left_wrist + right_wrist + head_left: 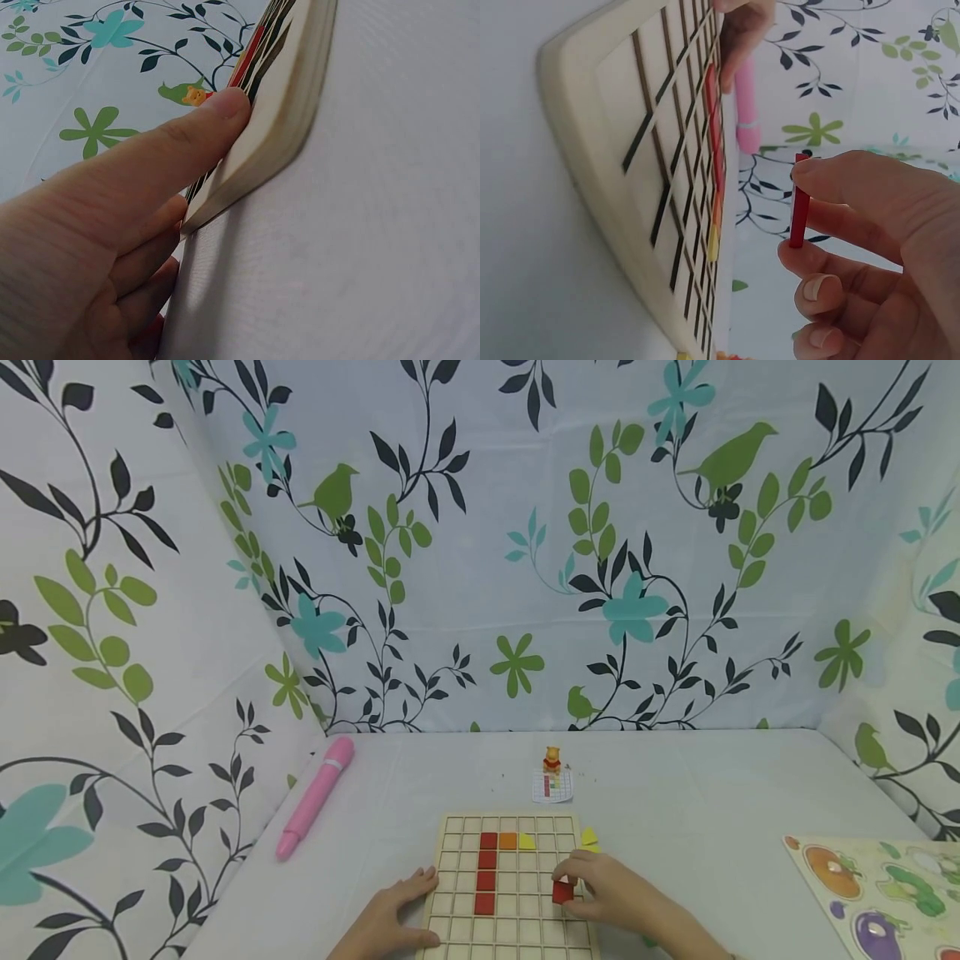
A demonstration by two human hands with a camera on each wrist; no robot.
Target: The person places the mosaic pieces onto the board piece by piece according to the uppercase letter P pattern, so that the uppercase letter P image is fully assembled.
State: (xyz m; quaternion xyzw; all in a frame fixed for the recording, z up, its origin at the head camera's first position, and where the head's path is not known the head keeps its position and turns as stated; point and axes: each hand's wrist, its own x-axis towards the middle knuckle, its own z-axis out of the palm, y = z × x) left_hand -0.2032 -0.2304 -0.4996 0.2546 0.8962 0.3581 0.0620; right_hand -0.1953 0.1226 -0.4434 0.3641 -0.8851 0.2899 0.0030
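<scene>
A wooden grid board (517, 906) lies on the white table. On its left edge rests my left hand (392, 914), thumb and fingers spread; in the left wrist view the thumb touches the board's rim (274, 120). Between thumb and fingertip, my right hand (618, 893) pinches a red square tile (562, 893) over the right side of the grid. The right wrist view shows that tile (800, 202) edge-on, held apart from the board. Several red tiles (486, 881) form a column on the grid. Beside the top one are an orange square tile (507, 841) and a yellow triangle tile (527, 842).
Yellow triangle pieces (588, 837) lie off the board's upper right edge. Behind the board stand a small bear figure (552, 760) and a card with a grid pattern (552, 787). A pink marker-shaped object (315, 799) lies left, a vegetable-picture board (840, 893) right.
</scene>
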